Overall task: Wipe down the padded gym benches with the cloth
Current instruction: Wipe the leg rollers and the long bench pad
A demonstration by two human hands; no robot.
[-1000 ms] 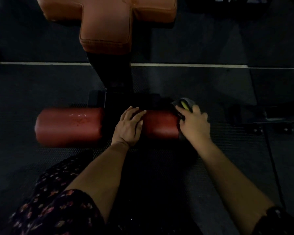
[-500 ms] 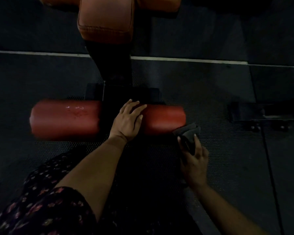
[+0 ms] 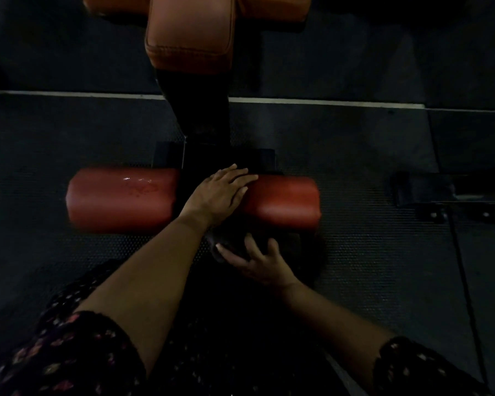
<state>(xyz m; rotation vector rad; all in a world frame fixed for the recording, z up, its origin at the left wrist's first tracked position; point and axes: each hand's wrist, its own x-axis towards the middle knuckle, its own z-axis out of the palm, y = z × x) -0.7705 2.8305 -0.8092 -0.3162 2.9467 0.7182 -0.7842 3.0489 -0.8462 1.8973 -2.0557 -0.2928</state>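
A red padded roller runs across the bench's foot end: its left half point(image 3: 120, 200) shows wet spots on top, its right half point(image 3: 283, 200) is dry-looking. My left hand point(image 3: 219, 194) rests flat on the inner end of the right half, fingers straight. Below that half, my right hand point(image 3: 257, 260) grips a dark cloth point(image 3: 232, 242) against the pad's near underside; the cloth is barely visible in the shadow. The orange bench seat point(image 3: 189, 30) stands at the top on a black post point(image 3: 200, 121).
Dark rubber matting point(image 3: 369, 267) covers the floor, with a pale line point(image 3: 326, 102) crossing behind the post. A black frame foot with bolts point(image 3: 452, 195) lies at the right. My patterned sleeves fill the bottom corners.
My right hand with the cloth left the roller's right end, dropped below it, then slid left under the right half toward my left wrist. My left hand stayed on the roller.
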